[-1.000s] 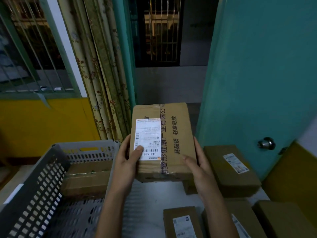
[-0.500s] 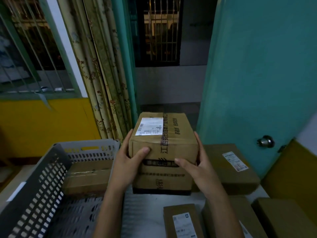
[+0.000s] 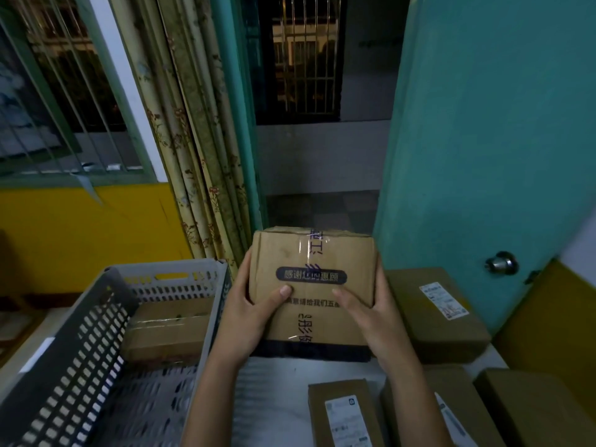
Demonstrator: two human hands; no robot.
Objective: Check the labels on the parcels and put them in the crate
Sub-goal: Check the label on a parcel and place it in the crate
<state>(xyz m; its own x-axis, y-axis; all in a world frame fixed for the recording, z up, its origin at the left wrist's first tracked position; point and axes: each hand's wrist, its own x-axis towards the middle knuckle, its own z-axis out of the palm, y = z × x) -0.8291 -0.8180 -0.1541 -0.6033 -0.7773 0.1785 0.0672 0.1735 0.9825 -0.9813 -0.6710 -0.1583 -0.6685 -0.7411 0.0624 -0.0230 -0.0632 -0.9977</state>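
Observation:
I hold a taped brown cardboard parcel [image 3: 311, 253] above the white table, just right of the crate. My left hand [image 3: 250, 312] grips its left side, thumb on the face turned to me. My right hand [image 3: 371, 312] grips the right side the same way. That face shows a dark printed band of text; the white shipping label is out of sight. The grey perforated crate [image 3: 96, 317] stands at the lower left with one brown parcel [image 3: 167, 330] lying in its far end.
Several more parcels lie on the table [image 3: 274, 398]: a labelled one [image 3: 435, 311] at the right, a small labelled one [image 3: 345, 411] near the front, two others [image 3: 532, 408] at the lower right. A teal door [image 3: 483, 140] with a knob stands right; curtains hang behind the crate.
Both hands have rolled the parcel away from me: its labelled face went from facing me to the top and then out of sight, and a printed face now faces me.

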